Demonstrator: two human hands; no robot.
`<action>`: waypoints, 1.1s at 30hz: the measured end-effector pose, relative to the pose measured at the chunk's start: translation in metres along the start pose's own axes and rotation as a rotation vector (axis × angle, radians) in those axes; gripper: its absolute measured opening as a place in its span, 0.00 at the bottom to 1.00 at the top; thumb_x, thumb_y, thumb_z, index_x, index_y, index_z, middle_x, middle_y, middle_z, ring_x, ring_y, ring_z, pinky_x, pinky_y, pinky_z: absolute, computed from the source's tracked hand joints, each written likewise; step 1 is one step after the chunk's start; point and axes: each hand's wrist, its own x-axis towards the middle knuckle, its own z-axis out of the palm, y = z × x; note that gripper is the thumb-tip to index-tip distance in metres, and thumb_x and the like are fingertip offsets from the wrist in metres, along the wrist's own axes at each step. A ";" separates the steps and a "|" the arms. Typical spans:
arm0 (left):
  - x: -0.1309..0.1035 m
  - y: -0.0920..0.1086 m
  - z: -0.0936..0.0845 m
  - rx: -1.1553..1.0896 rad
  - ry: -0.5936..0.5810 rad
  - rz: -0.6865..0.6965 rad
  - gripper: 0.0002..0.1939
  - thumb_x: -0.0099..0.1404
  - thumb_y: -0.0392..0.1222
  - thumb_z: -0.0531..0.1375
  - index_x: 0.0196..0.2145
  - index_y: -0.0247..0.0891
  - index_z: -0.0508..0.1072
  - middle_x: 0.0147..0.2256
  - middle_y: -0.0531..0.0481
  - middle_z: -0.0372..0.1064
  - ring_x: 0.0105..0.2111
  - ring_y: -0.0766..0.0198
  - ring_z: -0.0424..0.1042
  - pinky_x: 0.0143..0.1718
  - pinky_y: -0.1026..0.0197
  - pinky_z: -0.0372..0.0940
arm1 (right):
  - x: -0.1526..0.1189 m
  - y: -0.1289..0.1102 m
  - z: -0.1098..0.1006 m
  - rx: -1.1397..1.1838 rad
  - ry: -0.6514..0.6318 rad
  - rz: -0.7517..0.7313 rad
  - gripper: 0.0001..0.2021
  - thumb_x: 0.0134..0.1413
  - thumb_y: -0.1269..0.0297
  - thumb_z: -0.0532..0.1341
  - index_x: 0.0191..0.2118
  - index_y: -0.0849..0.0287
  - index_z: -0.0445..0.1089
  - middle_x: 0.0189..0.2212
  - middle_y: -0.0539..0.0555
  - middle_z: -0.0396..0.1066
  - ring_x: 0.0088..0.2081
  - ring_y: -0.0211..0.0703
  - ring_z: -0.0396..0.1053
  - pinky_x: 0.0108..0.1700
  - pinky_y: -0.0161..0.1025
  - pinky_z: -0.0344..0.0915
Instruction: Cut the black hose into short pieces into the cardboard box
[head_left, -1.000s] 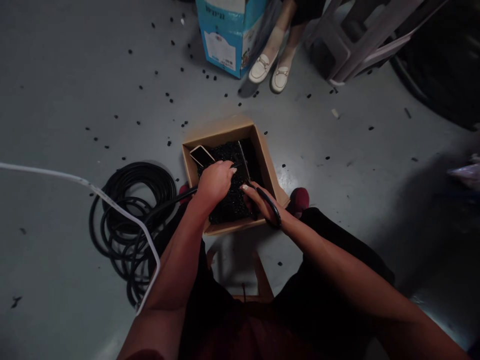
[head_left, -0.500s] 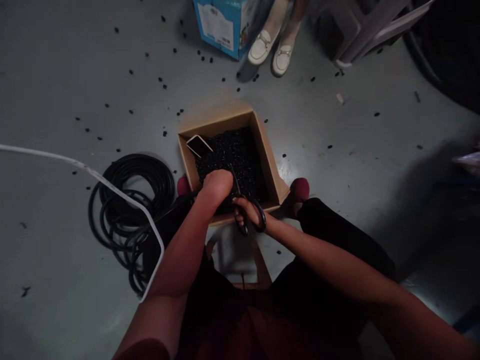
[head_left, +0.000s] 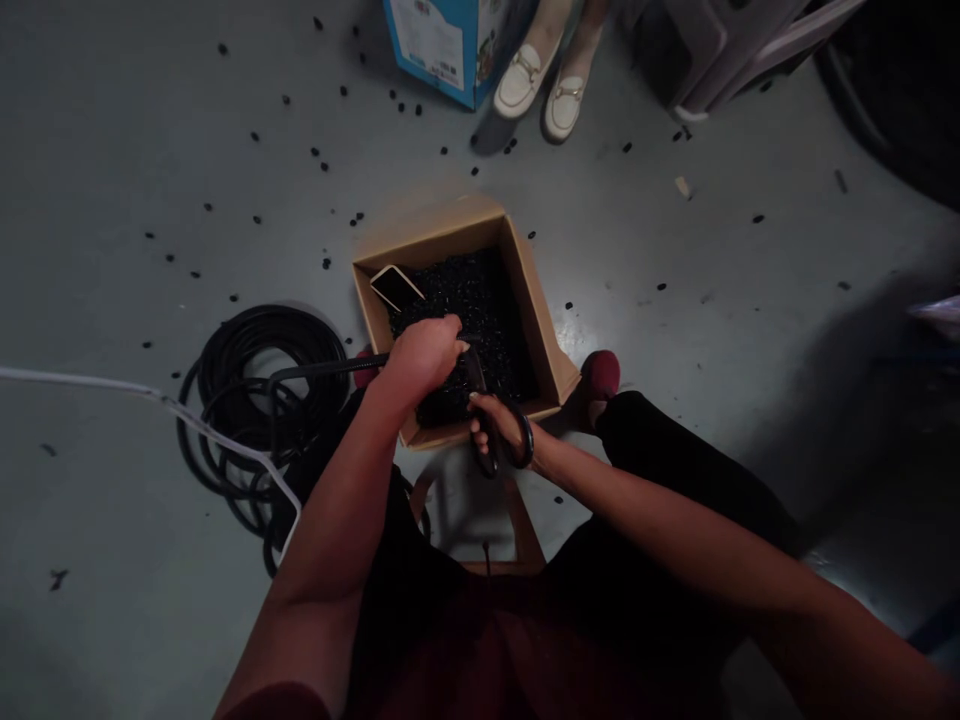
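Note:
Over an open cardboard box [head_left: 538, 310] filled with small black pieces [head_left: 465, 285], my left hand [head_left: 426, 352] is closed on a black hose [head_left: 330, 368]. The hose runs left to a coil [head_left: 214, 345] on the floor. Just right of it, at the box's near edge, my right hand [head_left: 496, 425] grips the handles of black scissors [head_left: 523, 452]. The scissor blades point up toward my left fingertips, and the hose end is hard to make out there. A small black panel with a light edge [head_left: 397, 288] leans in the box's left corner.
Small black pieces lie scattered over the grey floor [head_left: 112, 300]. A blue box [head_left: 435, 45] and another person's white shoes [head_left: 520, 82] are beyond the cardboard box. A plastic stool [head_left: 697, 60] stands upper right; a white cable [head_left: 217, 435] crosses at left.
My left hand has turned and shifted slightly left and up, and the hose now stretches out behind it. The white cable has dropped lower at left. The scissors stay in my right hand.

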 end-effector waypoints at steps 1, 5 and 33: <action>-0.002 -0.003 -0.003 -0.026 0.042 -0.009 0.17 0.70 0.43 0.54 0.51 0.35 0.74 0.48 0.40 0.76 0.50 0.53 0.74 0.52 0.56 0.67 | -0.001 -0.003 -0.001 0.016 0.001 -0.026 0.13 0.60 0.51 0.58 0.36 0.57 0.62 0.19 0.44 0.62 0.17 0.31 0.56 0.19 0.30 0.57; -0.012 -0.011 -0.012 -0.109 0.170 -0.005 0.15 0.71 0.44 0.53 0.48 0.36 0.76 0.47 0.41 0.76 0.49 0.52 0.74 0.52 0.55 0.66 | -0.007 -0.025 -0.003 0.069 -0.008 -0.104 0.17 0.55 0.47 0.62 0.37 0.56 0.63 0.21 0.44 0.63 0.19 0.32 0.58 0.21 0.31 0.59; -0.007 -0.012 -0.027 -0.431 0.330 0.050 0.18 0.69 0.37 0.51 0.52 0.35 0.74 0.53 0.45 0.74 0.54 0.57 0.71 0.58 0.55 0.63 | -0.044 -0.063 0.000 -0.551 -0.027 -0.651 0.23 0.57 0.42 0.57 0.49 0.55 0.61 0.39 0.53 0.70 0.39 0.43 0.70 0.44 0.44 0.67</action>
